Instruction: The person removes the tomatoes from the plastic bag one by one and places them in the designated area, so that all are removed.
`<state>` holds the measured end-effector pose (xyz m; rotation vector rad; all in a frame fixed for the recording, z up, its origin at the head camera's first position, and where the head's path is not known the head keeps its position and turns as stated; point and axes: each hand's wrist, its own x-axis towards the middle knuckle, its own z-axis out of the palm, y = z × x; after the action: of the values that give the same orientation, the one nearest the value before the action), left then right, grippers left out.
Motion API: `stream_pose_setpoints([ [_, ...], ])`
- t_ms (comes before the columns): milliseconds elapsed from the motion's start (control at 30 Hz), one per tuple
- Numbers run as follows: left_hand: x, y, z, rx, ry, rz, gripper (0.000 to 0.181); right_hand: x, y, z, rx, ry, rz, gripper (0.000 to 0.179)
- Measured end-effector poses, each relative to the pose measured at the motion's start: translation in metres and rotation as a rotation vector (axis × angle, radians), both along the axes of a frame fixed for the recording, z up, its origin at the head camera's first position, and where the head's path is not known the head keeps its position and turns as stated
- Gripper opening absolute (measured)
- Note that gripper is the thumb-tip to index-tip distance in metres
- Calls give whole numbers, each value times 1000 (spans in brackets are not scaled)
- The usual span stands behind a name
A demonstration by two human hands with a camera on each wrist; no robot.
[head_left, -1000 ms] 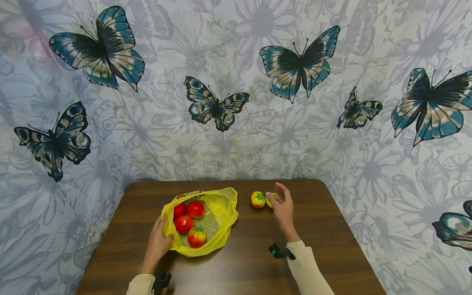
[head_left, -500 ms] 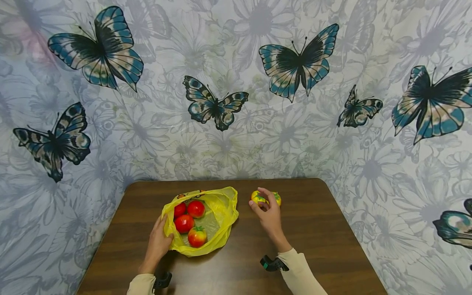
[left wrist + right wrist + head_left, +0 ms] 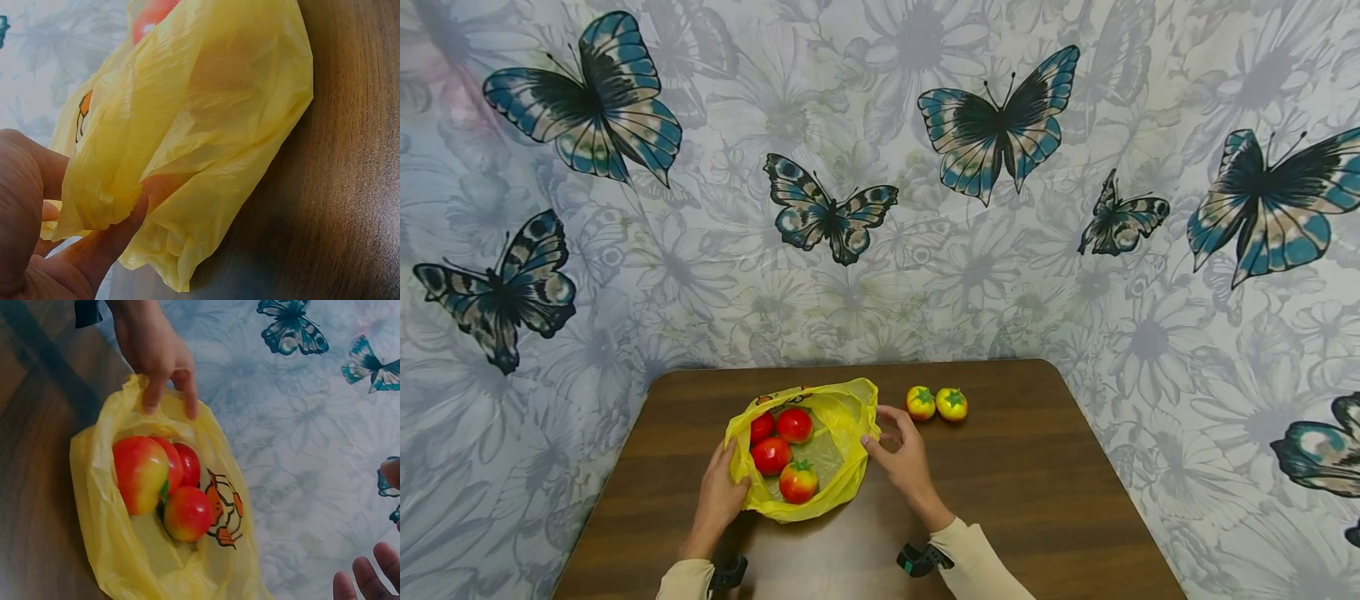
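Observation:
A yellow plastic bag [image 3: 856, 454] lies with its mouth open on the table. Inside are several shiny tomatoes, among them a red one [image 3: 771, 456] and a red-and-yellow one [image 3: 798, 483] with a green top. My left hand [image 3: 718, 492] pinches the bag's left rim between thumb and fingers; the left wrist view shows the thin film [image 3: 237, 125] between them. At the opposite rim is my right hand [image 3: 910, 458], thumb and fingers spread, holding nothing. Its fingers [image 3: 369, 581] appear apart from the bag in the right wrist view.
Two yellow-green tomatoes, one on the left [image 3: 921, 403] and one on the right [image 3: 952, 405], sit side by side near the back of the brown wooden table [image 3: 1037, 500]. Behind it hangs a flowered cloth [image 3: 700, 317] with butterflies.
My right hand has moved left and nearer, from above the two yellow-green tomatoes to the bag's right rim. Those tomatoes stay on the table. My left hand keeps its hold on the bag.

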<state>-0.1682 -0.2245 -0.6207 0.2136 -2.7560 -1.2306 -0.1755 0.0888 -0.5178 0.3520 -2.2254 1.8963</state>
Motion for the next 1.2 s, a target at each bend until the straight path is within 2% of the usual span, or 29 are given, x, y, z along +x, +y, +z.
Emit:
stream_pose_setpoints([
  [333,-2,-1,3,9,-30,-15,76,2,-21,-10,35,-112,121,47],
  [400,-2,-1,3,10,-22,-15,76,0,-25,-19,42,-130,134,48],
  [600,-1,-1,2,7,-31,-14,76,-8,-37,-60,52,-167,150,51],
  [733,0,-1,3,10,-42,-17,77,-10,-42,-73,46,-203,184,51],
  [867,0,-1,4,11,-49,-16,77,-10,-48,-80,30,-237,222,52],
  [1200,-2,-2,4,1,-19,-14,76,-18,-64,-84,137,-263,263,58],
])
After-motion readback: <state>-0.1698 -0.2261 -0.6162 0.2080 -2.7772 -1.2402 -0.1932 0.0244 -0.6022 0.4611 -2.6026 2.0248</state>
